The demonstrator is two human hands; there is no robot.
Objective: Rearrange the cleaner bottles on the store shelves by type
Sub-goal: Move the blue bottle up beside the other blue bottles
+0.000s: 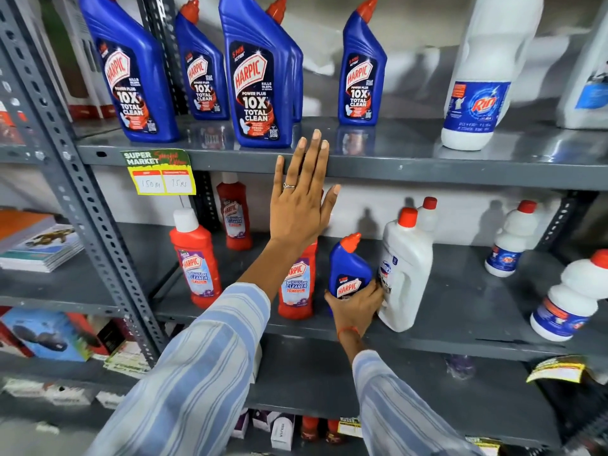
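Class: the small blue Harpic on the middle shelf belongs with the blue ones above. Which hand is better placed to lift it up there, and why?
Right. The right hand already wraps the small blue Harpic; the left hand is open and flat against the upper shelf edge.

I read HARPIC, POWER PLUS, 10X TOTAL CLEAN on the big blue bottles point(260, 83), top shelf. Rin on the white bottle point(480, 93). Red bottles point(196, 258): HARPIC BATHROOM CLEANER. Shelf tag point(159, 172): SUPER MARKET, 150 Rs, 75 Rs.

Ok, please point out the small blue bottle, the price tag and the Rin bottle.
small blue bottle point(349, 269), head view, upper body.
price tag point(162, 172), head view, middle.
Rin bottle point(478, 103), head view, label.
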